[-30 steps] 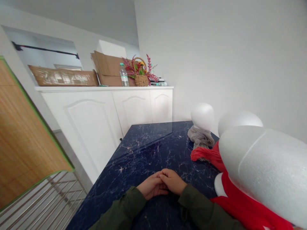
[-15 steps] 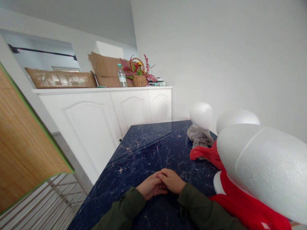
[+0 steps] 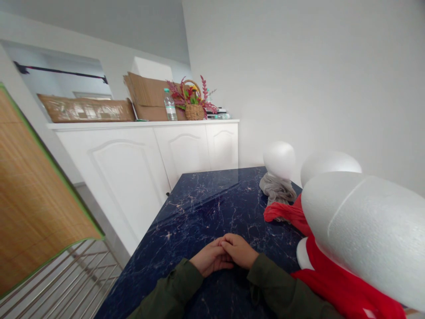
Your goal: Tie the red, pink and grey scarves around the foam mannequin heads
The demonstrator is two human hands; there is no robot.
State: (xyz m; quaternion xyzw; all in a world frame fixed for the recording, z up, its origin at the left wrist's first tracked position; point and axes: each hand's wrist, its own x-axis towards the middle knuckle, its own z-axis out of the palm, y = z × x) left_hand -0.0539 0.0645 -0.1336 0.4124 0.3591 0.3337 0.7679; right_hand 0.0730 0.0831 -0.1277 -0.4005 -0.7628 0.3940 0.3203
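Note:
My left hand (image 3: 213,258) and my right hand (image 3: 239,250) rest together on the dark blue marbled table (image 3: 199,212). The right hand's fingers lie closed over those of the left, whose fingertips are partly covered. No object shows in either hand. To the right, a red cloth (image 3: 348,283) is draped around a large white foam mannequin head (image 3: 368,221). A grey cloth (image 3: 277,188) is gathered below a smaller white foam head (image 3: 279,157) at the table's far right corner.
Another white foam head (image 3: 327,164) stands behind the large one. Left of the table are a metal rack (image 3: 76,270) and a bamboo-patterned mat (image 3: 36,190). White cabinets (image 3: 126,177) at the back carry a cardboard box (image 3: 149,99), a water bottle (image 3: 170,108) and a flower basket (image 3: 194,112).
The whole view has shifted very slightly to the right. My hands keep the same clasp, and nothing on the table has moved.

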